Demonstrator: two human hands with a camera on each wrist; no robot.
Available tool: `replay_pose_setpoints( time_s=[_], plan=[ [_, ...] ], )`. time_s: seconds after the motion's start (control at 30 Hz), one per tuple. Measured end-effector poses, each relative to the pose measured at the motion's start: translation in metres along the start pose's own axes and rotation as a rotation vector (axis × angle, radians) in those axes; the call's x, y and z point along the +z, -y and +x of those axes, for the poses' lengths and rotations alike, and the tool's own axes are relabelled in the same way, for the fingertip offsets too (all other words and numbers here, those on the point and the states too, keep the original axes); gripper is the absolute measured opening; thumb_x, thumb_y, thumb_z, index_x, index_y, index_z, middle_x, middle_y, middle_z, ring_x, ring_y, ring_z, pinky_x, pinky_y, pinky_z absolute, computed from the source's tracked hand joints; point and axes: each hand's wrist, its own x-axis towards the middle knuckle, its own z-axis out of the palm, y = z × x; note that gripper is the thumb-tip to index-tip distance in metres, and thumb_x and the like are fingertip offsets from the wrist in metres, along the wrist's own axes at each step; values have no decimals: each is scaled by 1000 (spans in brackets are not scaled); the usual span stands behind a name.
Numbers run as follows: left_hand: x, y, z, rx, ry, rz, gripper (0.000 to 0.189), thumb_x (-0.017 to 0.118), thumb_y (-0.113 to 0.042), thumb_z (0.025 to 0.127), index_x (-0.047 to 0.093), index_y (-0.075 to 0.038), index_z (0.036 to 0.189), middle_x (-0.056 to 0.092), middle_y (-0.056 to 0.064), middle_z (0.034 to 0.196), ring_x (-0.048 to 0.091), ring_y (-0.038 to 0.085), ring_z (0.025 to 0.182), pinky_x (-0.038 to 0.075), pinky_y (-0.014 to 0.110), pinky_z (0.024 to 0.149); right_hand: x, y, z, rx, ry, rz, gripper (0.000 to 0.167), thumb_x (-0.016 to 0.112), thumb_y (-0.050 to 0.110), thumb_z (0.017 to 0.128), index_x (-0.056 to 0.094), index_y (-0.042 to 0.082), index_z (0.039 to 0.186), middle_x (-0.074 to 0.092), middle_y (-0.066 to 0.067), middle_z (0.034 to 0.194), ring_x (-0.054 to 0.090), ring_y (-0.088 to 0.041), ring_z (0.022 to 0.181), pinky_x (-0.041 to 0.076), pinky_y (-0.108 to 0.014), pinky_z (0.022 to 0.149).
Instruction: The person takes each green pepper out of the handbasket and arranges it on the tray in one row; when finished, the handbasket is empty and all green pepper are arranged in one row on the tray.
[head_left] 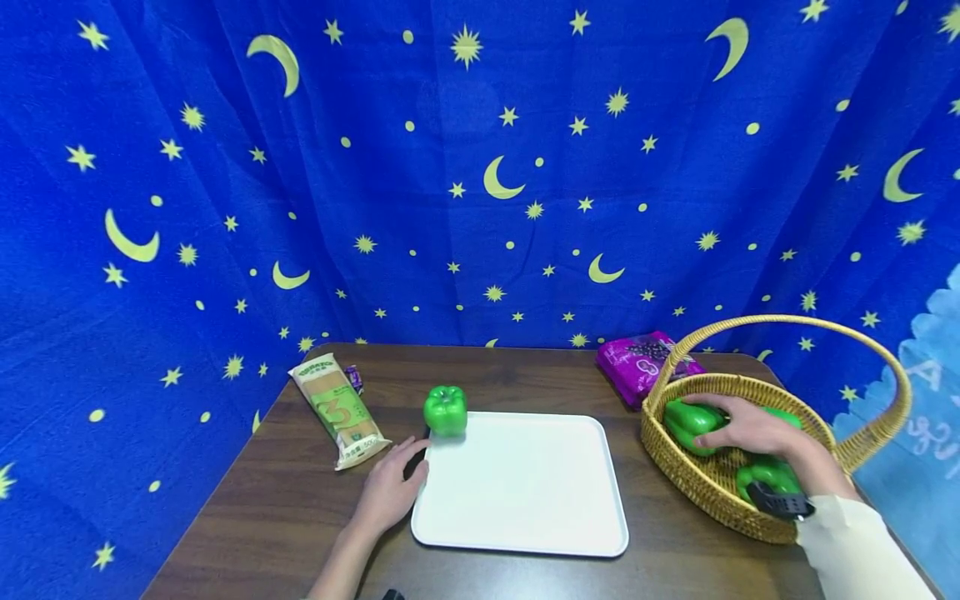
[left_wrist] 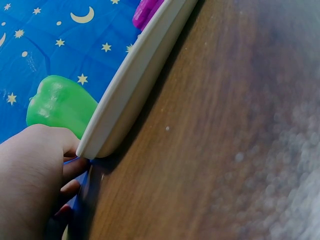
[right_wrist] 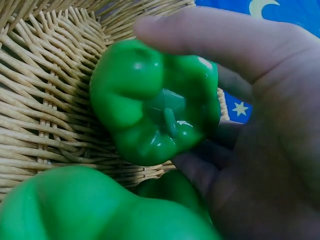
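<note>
In the basket, my right hand [head_left: 750,425] grips a green bell pepper [right_wrist: 155,100], thumb and fingers around its sides. The right wrist view shows the pepper's stem facing the camera. Another bell pepper [right_wrist: 100,205] lies close below it, with part of one more behind. My left hand [head_left: 393,483] rests at the left edge of a white rectangular tray [head_left: 525,483], fingers relaxed and fingertips right at the rim. At the tray's far left corner stands a green bell pepper [head_left: 446,410], just beyond that hand.
The wicker basket [head_left: 697,487] with its tall arched handle [head_left: 787,319] stands at the table's right. Behind it lies a purple package [head_left: 633,367]. On the left are a packet of noodles [head_left: 337,408] and a small purple wrapper [head_left: 354,380]. A blue star-patterned curtain [head_left: 420,200] hangs behind.
</note>
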Motion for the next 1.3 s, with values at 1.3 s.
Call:
replay_pose_setpoints(
  time_s=[1.3],
  plan=[
    [-1, -1, 1, -28, 22, -8, 36, 60, -31, 94, 62, -23, 129, 48, 15, 141, 40, 40, 131, 30, 58, 106, -3, -1, 17, 107, -290, -55, 59, 65, 43, 90, 56, -3, 126, 51, -35, 126, 46, -56, 113, 39, -66, 89]
  ],
)
